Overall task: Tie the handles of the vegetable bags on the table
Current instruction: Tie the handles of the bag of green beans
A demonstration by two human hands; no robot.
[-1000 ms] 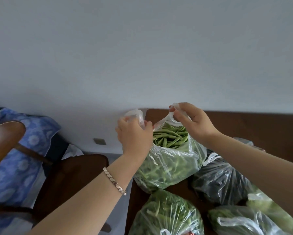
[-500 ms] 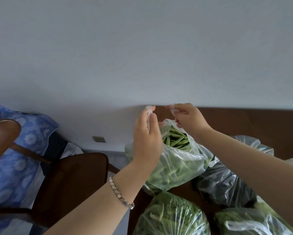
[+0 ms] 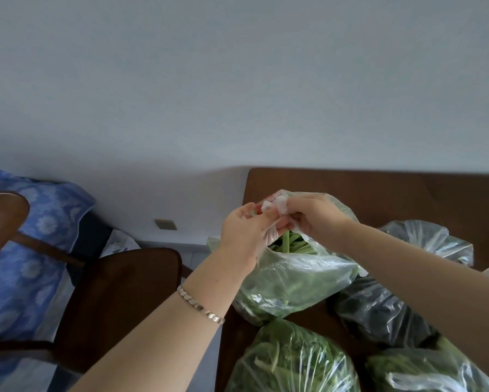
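At frame centre, the left hand (image 3: 243, 230) and right hand (image 3: 311, 219), apart a moment ago, now meet above the green-bean bag (image 3: 299, 281) on the wooden table (image 3: 379, 193), each pinching one of the bunched handles (image 3: 274, 206). Crossing has probably begun, though no knot shows. The thin, crinkly, clear film sags around long beans.

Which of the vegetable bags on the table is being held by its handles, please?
The green bean bag at the far left: left hand and right hand pinch its handles above it; the other bags lie untouched.
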